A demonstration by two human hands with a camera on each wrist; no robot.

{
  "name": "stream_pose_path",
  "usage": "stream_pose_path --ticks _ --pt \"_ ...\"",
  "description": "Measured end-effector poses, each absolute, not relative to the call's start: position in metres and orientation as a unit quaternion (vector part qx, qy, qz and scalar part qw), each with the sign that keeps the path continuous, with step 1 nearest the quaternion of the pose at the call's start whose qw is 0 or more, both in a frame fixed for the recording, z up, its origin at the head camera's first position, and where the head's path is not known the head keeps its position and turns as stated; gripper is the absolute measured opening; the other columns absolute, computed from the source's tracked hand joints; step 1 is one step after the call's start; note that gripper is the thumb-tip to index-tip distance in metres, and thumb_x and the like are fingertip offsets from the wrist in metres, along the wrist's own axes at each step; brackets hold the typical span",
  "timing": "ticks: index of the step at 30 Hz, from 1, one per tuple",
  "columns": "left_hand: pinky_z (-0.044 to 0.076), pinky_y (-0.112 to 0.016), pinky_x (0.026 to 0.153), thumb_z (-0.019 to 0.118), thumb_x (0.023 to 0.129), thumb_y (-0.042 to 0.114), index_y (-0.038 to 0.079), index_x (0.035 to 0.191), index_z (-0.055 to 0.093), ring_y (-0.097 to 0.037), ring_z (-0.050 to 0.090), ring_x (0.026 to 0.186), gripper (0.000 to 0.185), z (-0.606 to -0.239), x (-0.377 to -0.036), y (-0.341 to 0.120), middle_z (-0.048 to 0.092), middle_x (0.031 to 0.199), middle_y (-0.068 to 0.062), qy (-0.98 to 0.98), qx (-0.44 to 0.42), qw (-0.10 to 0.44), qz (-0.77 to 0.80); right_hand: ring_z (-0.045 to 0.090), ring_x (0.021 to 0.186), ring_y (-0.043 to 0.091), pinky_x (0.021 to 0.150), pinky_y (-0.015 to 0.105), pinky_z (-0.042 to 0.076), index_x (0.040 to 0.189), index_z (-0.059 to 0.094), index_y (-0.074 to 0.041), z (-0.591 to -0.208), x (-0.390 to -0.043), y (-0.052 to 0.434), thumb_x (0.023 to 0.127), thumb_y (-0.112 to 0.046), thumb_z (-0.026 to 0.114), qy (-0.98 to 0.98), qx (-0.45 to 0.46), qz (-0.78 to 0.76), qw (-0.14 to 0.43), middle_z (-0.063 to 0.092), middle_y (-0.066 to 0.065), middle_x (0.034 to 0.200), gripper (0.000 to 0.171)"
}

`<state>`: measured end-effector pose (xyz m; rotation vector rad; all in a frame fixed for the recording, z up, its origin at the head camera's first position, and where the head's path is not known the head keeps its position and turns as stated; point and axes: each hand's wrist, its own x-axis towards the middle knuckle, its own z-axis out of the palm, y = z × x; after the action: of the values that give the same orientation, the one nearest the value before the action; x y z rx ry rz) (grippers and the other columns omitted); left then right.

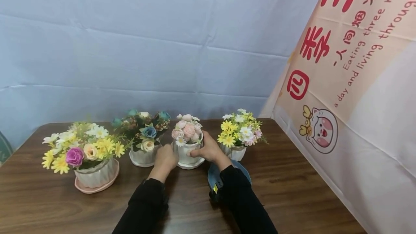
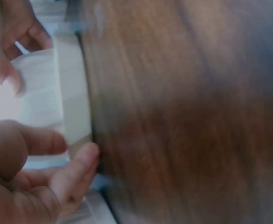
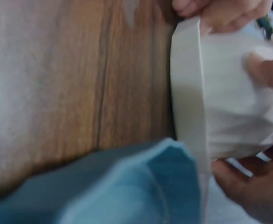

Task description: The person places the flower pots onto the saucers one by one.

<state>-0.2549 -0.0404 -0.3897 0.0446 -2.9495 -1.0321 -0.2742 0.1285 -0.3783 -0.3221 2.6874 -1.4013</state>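
We hold the pink-flower pot [image 1: 187, 151] on the desk [image 1: 292, 190], left hand [image 1: 166, 160] and right hand [image 1: 208, 150] curled round its sides; between our fingers it sits in line, seemingly not yet released.

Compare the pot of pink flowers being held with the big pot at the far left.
The pink-flower pot is small, held between the left hand and right hand; the far-left pot is wider and untouched. The first has pale pink and white blooms on a white saucer; the second has yellow daisies, a purple rose and a pink saucer. Both are white ribbed pots standing upright on the wooden table.
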Motion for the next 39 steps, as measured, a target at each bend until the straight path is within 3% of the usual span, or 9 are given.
stream_pose_path --ticks 5,8,16,23,30,39 --pt "0.046 -0.043 0.074 0.058 0.079 0.007 -0.014 0.107 0.055 -0.037 0.056 0.094 0.035 -0.383 -0.247 -0.048 0.059 0.102 -0.026 -0.945 -0.024 -0.050 -0.321 0.036 0.125 0.039 0.097 0.048 0.036 0.144 0.022 0.003 -0.371 -0.262 0.127 0.076 -0.027 0.077 0.919 -0.095 -0.378 0.048 0.035 0.026 0.139 0.092" --pt "0.047 -0.043 0.076 0.064 0.073 0.009 -0.011 0.106 0.056 -0.036 0.057 0.094 0.040 -0.379 -0.243 -0.053 0.059 0.102 -0.022 -0.948 -0.067 -0.057 -0.305 0.038 0.124 0.040 0.096 0.048 0.038 0.143 0.021 0.006 -0.365 -0.256 0.126 0.078 -0.029 0.074 0.941 -0.086 -0.323 0.061 0.038 0.027 0.137 0.091" --pt "0.045 -0.046 0.086 0.073 0.077 0.015 -0.007 0.114 0.057 -0.036 0.055 0.102 0.046 -0.370 -0.228 -0.068 0.060 0.108 -0.020 -0.952 -0.162 -0.089 -0.243 0.044 0.119 0.037 0.093 0.047 0.040 0.136 0.040 0.003 -0.346 -0.241 0.133 0.078 -0.032 0.074 0.979 -0.093 -0.160 0.089 0.049 0.022 0.128 0.076" --pt "0.047 -0.044 0.070 0.075 0.075 0.017 0.002 0.092 0.061 -0.030 0.058 0.085 0.026 -0.364 -0.210 -0.081 0.058 0.084 -0.009 -0.961 -0.198 -0.079 -0.177 0.041 0.122 0.036 0.098 0.048 0.034 0.139 0.040 -0.002 -0.339 -0.227 0.139 0.079 -0.032 0.074 0.979 -0.117 -0.105 0.129 0.047 0.019 0.132 0.075" --pt "0.048 -0.045 0.067 0.075 0.074 0.020 0.006 0.093 0.062 -0.030 0.058 0.086 0.027 -0.362 -0.204 -0.082 0.059 0.085 -0.008 -0.966 -0.194 -0.061 -0.161 0.041 0.122 0.036 0.092 0.047 0.040 0.139 0.041 -0.006 -0.340 -0.222 0.140 0.079 -0.031 0.074 0.979 -0.111 -0.112 0.131 0.046 0.019 0.132 0.073" --pt "0.048 -0.046 0.069 0.074 0.075 0.021 0.004 0.096 0.063 -0.030 0.058 0.088 0.029 -0.363 -0.200 -0.069 0.059 0.087 -0.009 -0.964 -0.192 -0.059 -0.175 0.036 0.126 0.037 0.095 0.048 0.037 0.138 0.042 -0.006 -0.342 -0.215 0.145 0.079 -0.031 0.074 0.978 -0.120 -0.121 0.122 0.048 0.017 0.131 0.071"
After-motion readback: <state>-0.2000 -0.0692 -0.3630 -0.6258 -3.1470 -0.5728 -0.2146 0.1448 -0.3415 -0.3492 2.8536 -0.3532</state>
